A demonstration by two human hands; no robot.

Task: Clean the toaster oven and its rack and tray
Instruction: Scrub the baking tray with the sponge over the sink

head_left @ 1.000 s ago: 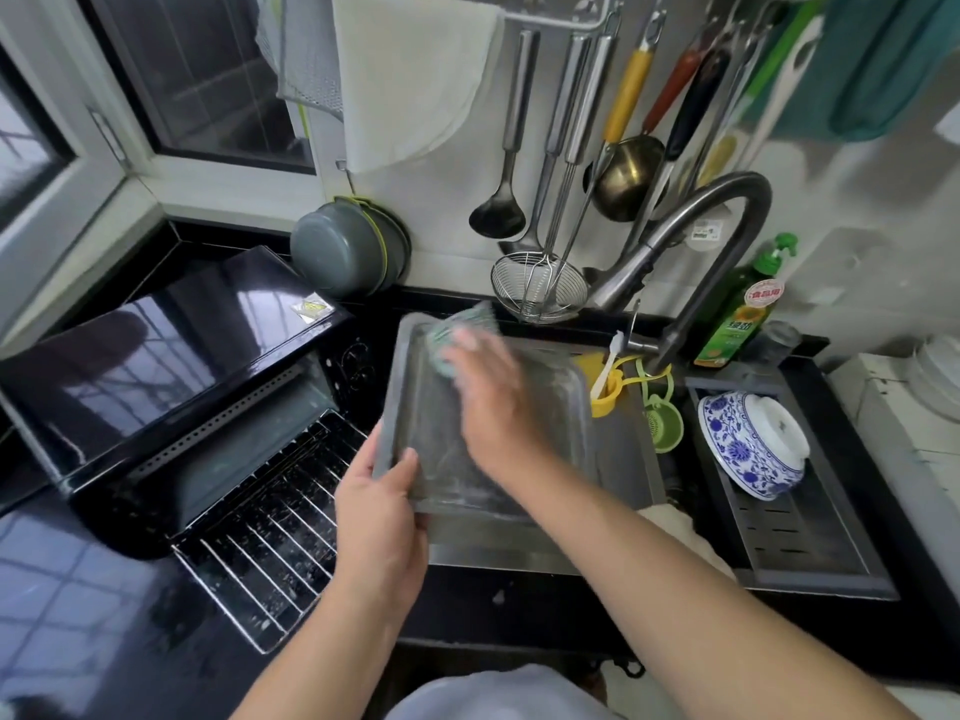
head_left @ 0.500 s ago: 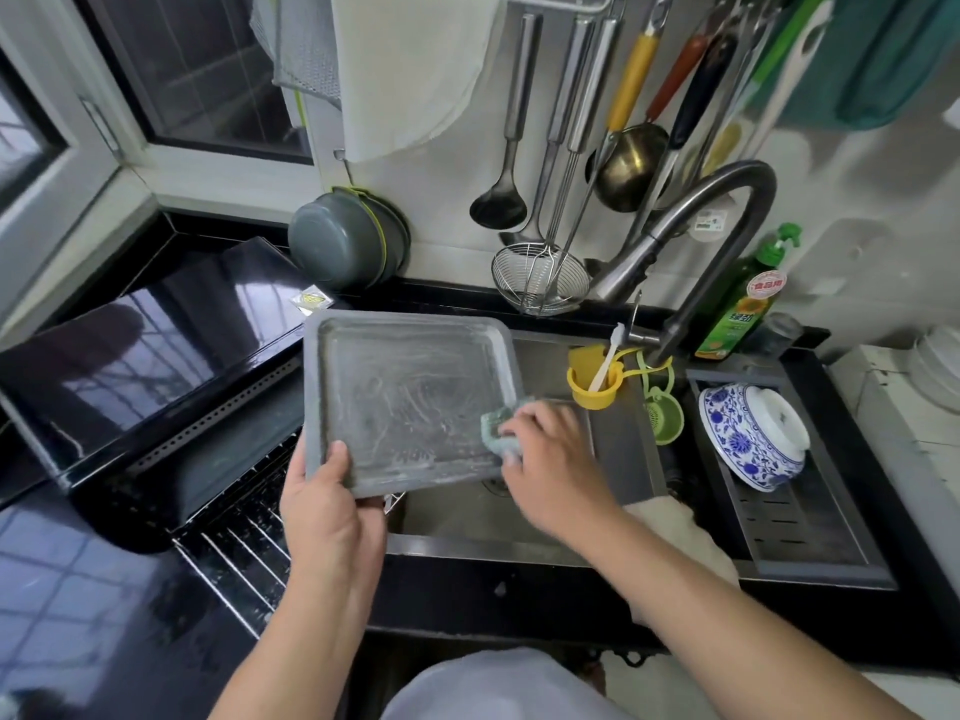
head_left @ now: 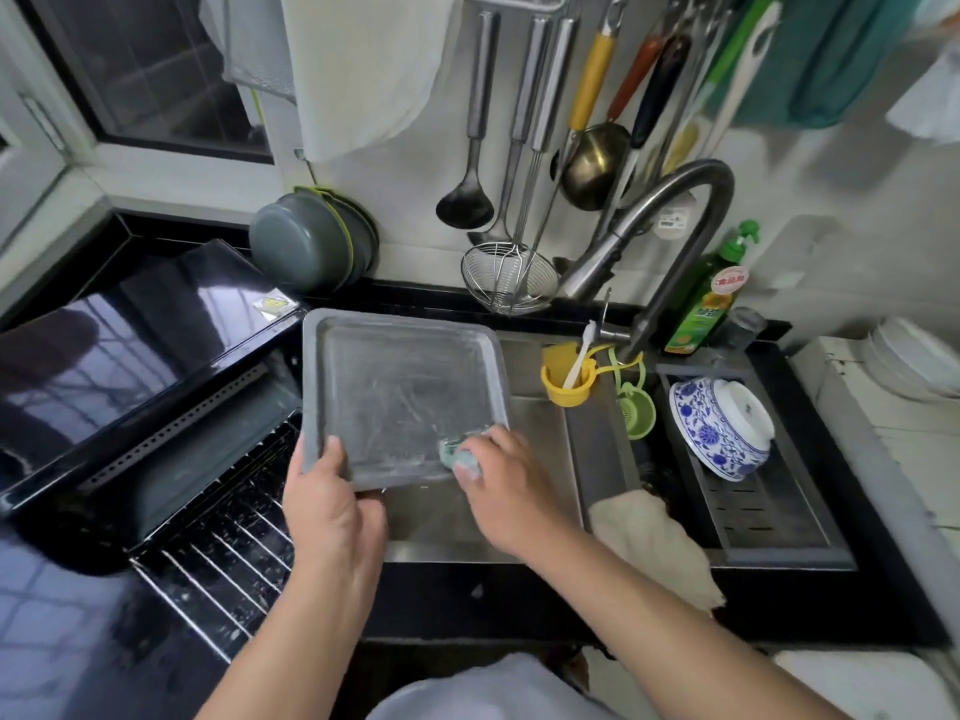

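Note:
A grey baking tray (head_left: 400, 387), streaked with soap, is held tilted over the steel sink (head_left: 540, 449). My left hand (head_left: 332, 511) grips its near left corner, thumb on the rim. My right hand (head_left: 504, 485) holds a pale green sponge (head_left: 460, 454) against the tray's near right corner. The black toaster oven (head_left: 119, 350) stands at the left with its door down, and the wire rack (head_left: 218, 527) lies on the open door, speckled with crumbs.
A curved faucet (head_left: 675, 241) arches over the sink. A yellow cup with a brush (head_left: 566, 381), a green strainer (head_left: 636, 407), a blue-and-white bowl (head_left: 722, 428) on a drain tray, a dish soap bottle (head_left: 706, 298) and a beige cloth (head_left: 654, 543) sit to the right. Utensils hang on the wall.
My right hand swept the sponge from the tray's far edge down to its near right corner. The tray shifted left and lies flatter.

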